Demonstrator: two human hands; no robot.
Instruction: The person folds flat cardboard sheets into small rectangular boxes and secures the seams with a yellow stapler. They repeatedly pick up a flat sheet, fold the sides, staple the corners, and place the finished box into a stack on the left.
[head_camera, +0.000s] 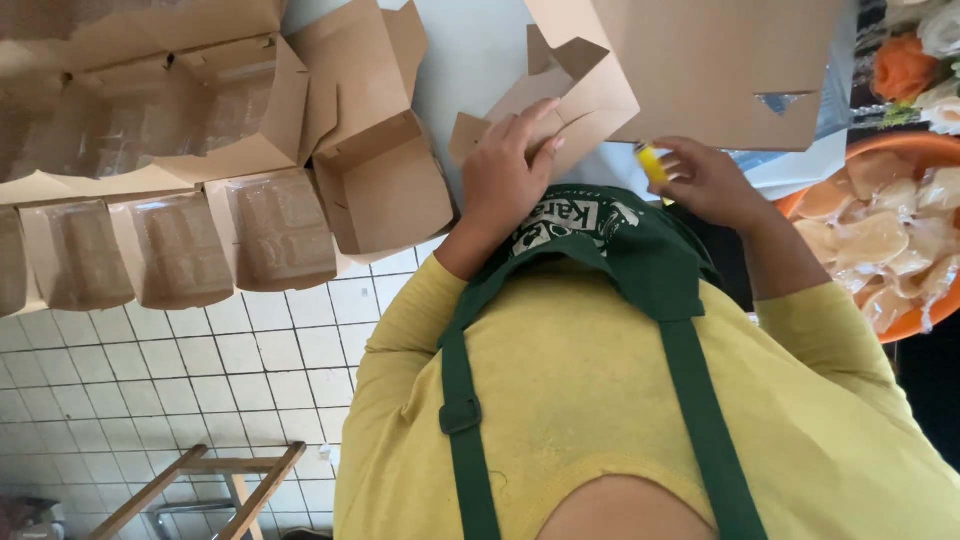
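We note first that the view reads upside down: the yellow shirt (620, 400) and green apron (600, 240) fill the lower centre, and the wearer's head is cut off at the bottom edge. To the lower left lie a white tiled floor (200, 370) and a wooden frame (210, 490), only partly in view.

At mid-frame the left hand (510, 170) rests on a folded brown cardboard box (560, 90), fingers spread and pressing its flap. The right hand (705, 180) pinches a small yellow object (650, 162); most of it is hidden by the fingers, so we cannot tell its kind.

The box lies open at upper centre on a pale table (470, 50), kraft brown, flaps unfolded. Further left, finished boxes (380, 180) stand in rows. At the right edge, an orange basin (900, 150) holds bagged pale crackers (880, 240).
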